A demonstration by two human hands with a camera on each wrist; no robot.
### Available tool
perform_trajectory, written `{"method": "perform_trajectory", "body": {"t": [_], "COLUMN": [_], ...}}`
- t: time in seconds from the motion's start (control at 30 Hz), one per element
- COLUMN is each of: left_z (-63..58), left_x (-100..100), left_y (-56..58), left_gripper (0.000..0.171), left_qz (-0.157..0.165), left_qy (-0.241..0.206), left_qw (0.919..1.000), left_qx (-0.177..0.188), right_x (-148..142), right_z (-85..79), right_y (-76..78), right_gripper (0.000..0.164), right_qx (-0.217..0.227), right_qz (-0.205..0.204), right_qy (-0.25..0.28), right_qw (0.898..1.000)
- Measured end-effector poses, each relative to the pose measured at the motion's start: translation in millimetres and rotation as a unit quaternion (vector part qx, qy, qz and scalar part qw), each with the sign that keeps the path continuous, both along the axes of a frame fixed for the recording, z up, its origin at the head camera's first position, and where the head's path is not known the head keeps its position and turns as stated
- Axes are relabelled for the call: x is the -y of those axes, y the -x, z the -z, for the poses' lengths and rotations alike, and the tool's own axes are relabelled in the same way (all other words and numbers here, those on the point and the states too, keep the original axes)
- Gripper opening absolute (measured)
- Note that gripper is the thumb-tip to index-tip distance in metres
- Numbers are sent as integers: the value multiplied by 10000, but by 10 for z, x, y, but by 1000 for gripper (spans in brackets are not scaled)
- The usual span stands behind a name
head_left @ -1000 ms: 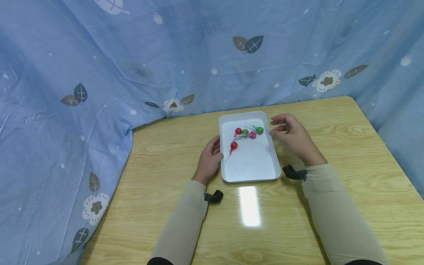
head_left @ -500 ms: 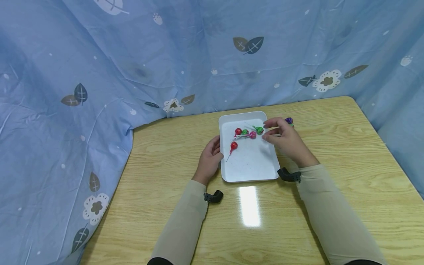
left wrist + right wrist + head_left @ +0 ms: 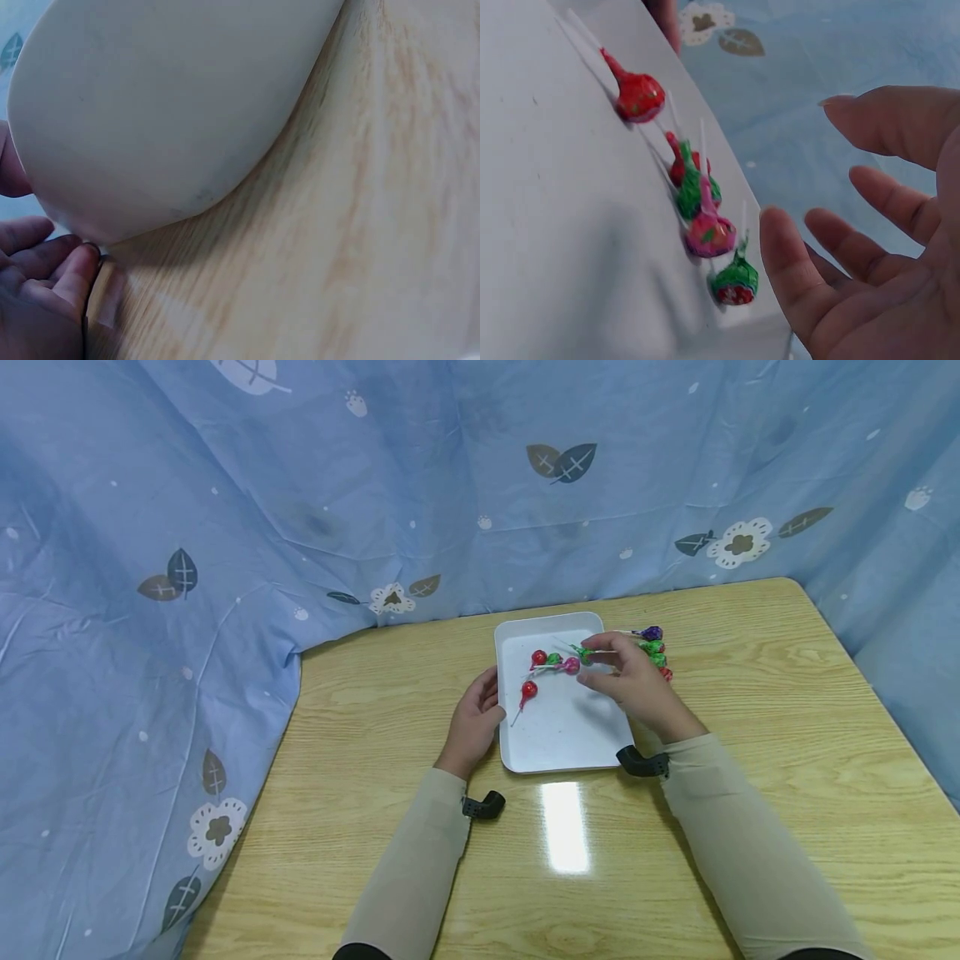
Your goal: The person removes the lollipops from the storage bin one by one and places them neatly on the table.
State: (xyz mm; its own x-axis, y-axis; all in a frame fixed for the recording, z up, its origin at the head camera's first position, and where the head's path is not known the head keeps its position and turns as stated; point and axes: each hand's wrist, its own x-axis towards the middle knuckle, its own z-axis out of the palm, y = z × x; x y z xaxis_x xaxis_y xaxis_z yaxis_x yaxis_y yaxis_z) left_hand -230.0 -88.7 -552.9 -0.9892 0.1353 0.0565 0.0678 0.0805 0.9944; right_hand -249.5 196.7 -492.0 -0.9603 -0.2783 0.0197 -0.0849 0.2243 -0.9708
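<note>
Watching, we saw the right hand (image 3: 636, 679), fingers apart, the rightmost green lollipop (image 3: 736, 283) just left of it in the white tray (image 3: 566, 739), slanting far-left, while the left hand (image 3: 473, 720), farther off, held its left side

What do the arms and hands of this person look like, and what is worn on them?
The left hand and right hand are ungloved. The left sleeve and right sleeve are plain beige and reach the wrists. There sit a left wrist device and right wrist device, both black and bent. No cables show, and no marking is readable.
</note>
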Motion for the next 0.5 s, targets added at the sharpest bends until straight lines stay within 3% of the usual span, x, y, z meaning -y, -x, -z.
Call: {"method": "perform_trajectory", "body": {"t": [0.5], "left_z": [-12], "left_x": [-2], "left_y": [-12], "left_gripper": [73], "left_qz": [-4], "left_qy": [-28], "left_qw": [10000], "left_qx": [33], "right_x": [181], "right_z": [100], "right_y": [16], "right_gripper": [77], "right_qx": [240], "right_qz": [-374], "right_qy": [-330], "right_qw": [9985]}}
